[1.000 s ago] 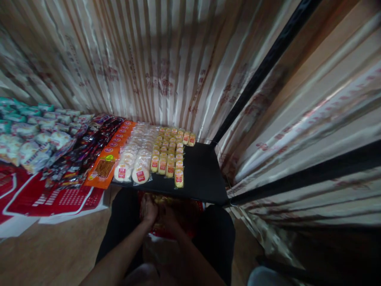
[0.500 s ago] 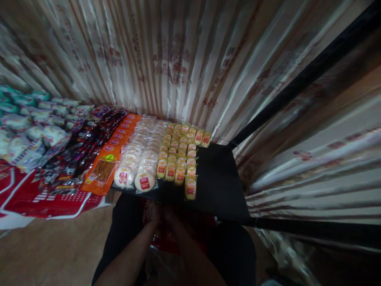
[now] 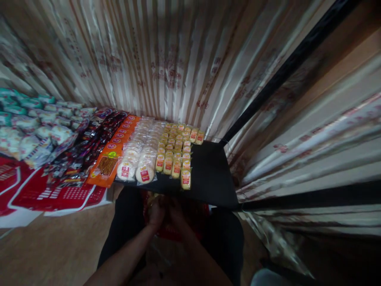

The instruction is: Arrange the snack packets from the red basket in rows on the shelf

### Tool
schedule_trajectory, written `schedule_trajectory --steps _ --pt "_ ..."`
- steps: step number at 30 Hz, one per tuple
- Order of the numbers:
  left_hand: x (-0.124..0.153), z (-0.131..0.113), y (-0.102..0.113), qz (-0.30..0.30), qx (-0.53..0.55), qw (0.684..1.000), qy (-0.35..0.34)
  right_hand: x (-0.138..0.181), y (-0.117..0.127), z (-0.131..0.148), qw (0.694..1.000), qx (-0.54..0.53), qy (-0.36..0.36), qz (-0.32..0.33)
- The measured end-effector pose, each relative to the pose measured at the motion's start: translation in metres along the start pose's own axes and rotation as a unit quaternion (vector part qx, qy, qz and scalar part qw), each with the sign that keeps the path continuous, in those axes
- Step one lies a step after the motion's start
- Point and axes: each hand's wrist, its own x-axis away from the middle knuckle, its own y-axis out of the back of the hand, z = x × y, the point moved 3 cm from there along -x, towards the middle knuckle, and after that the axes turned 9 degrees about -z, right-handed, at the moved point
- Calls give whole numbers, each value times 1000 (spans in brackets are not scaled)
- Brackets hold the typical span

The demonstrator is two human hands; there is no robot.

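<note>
Below the front edge of the black shelf, my left hand (image 3: 156, 211) is closed, with a small yellow-wrapped snack (image 3: 153, 196) at its fingers. Close beside it is my right hand (image 3: 175, 209), its fingers curled in the shadow; what it holds, if anything, is hidden. Both hands are over a red package (image 3: 195, 218) between my knees. On the shelf above them stand rows of yellow-wrapped snacks (image 3: 176, 167), with one pack (image 3: 186, 178) sticking out at the front right. To their left lie two rows of round white crackers (image 3: 145, 173) in clear wrappers.
The black shelf (image 3: 212, 174) ends at a dark post (image 3: 268, 91) on the right. Pleated printed curtain (image 3: 166, 47) hangs behind. Leftward lie an orange snack strip (image 3: 107, 165), dark-wrapped sweets (image 3: 80, 159), white packets (image 3: 38, 145) and red printed sheeting (image 3: 56, 194).
My hands have come up slightly, and a yellow-wrapped snack now shows at the left one. The camera view has shifted a little; the rows on the shelf stay the same.
</note>
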Motion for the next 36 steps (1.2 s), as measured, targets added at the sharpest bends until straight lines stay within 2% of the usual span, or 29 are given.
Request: schedule_trajectory --steps 4,7,9,12,16,19,24,28,32,36 --pt "12 -7 15 -23 27 999 -35 9 13 13 997 -47 -18 61" --pt "20 -8 27 -36 30 997 -60 14 26 29 997 -45 -2 61" --pt "24 -9 34 -31 32 996 -77 18 33 39 996 -46 -9 78" --pt "30 -13 44 -8 56 991 -118 24 41 56 989 -49 -14 137" --pt "38 -21 53 32 72 983 -166 27 51 79 980 3 28 197" --pt "44 -25 58 36 75 978 -191 25 56 92 975 21 48 218" --pt "57 -37 73 -10 69 976 -205 21 59 99 981 -70 14 181" --pt "68 -53 83 -42 29 985 -164 20 61 108 982 -141 8 126" --pt "68 -73 89 -78 13 985 -151 20 60 125 985 -136 46 97" --pt "55 -93 86 -104 72 981 -148 13 66 139 989 -58 134 9"
